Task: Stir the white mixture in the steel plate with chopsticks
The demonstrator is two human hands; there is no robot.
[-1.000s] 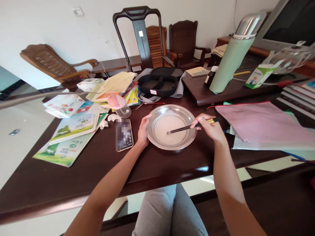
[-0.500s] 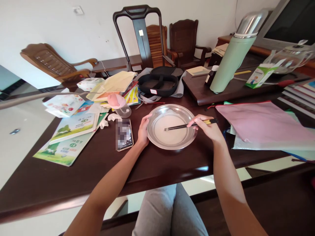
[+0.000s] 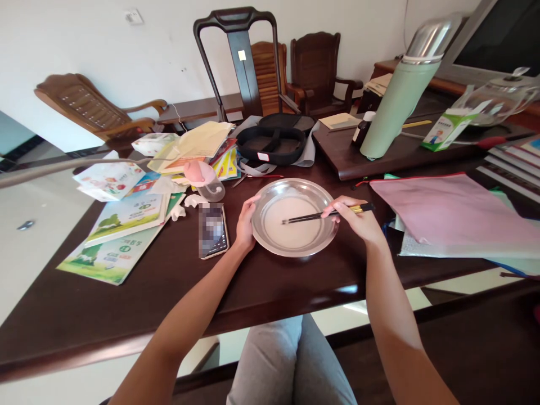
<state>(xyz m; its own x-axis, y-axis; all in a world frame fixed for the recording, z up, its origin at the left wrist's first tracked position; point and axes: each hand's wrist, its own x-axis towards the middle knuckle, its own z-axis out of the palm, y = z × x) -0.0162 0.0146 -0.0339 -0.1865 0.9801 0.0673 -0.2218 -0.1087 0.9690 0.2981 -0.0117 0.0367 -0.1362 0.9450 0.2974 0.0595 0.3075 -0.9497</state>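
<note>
A round metal dish [image 3: 270,191] with a thin whitish layer in it sits on the dark wooden table [image 3: 270,287] in front of me. My left hand [image 3: 245,225] grips the dish's left rim, fingers curled on the edge. My right hand [image 3: 358,220] is closed on a pair of black chopsticks [image 3: 312,216] with yellow tops. Their tips rest in the middle of the dish.
A phone [image 3: 213,230] lies left of the dish, with a pink cup [image 3: 206,180] and books [image 3: 126,230] beyond it. A black lunch tray [image 3: 274,143] is behind the dish. A green flask [image 3: 396,107], a box [image 3: 447,129] and a pink folder [image 3: 447,214] lie to the right. Wooden chairs [image 3: 312,73] stand behind.
The chopstick tips have swung up from the dish's lower middle to its centre, and my right hand has shifted slightly left. My left hand has stayed on the rim.
</note>
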